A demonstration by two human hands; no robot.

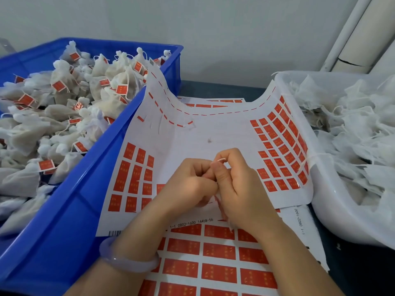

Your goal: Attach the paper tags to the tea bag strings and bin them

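So the setup makes sense once you look at it: the white tub of untagged bags sits on the right, the blue bin of finished tea bags on the left, and the sticker sheet sags between the two with its edges riding up on both. Everything is probably an easy reach that way: grab right, tag in the middle, drop left. A good chunk of the sheet is already peeled bare, with red tags left down both sides, and a fuller second sheet lies underneath. Both hands are bunched together over the middle. The left hand and right hand have their fingers curled in tight, pinching a thin white string between them, and a small loop of it pokes out above the fingertips. A red sliver shows just under the hands, most likely the tag being folded on, though I can't tell for sure. The bag itself is hidden by the hands. There's a pale bracelet on the left wrist.
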